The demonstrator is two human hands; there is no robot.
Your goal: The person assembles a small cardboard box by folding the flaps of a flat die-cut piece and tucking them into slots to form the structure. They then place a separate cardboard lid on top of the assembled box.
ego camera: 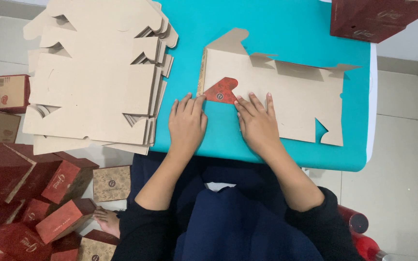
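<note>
- Flat tan carton blank (286, 96), red flap (222, 90) folded up at left end.
- Left hand (187, 126), right hand (257, 126): open, fingers pressed flat, gripping nothing.
- Teal table (267, 29); blank stack (93, 77) far left; red boxes (35, 203) on floor.

Black sleeves (136, 222) (pushed up), navy garment (238, 227)

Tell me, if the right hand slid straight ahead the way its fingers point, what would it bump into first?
Probably nothing new: the right hand already rests on the flat cardboard box blank, so it would likely just slide along it, passing beside the red folded flap.
</note>
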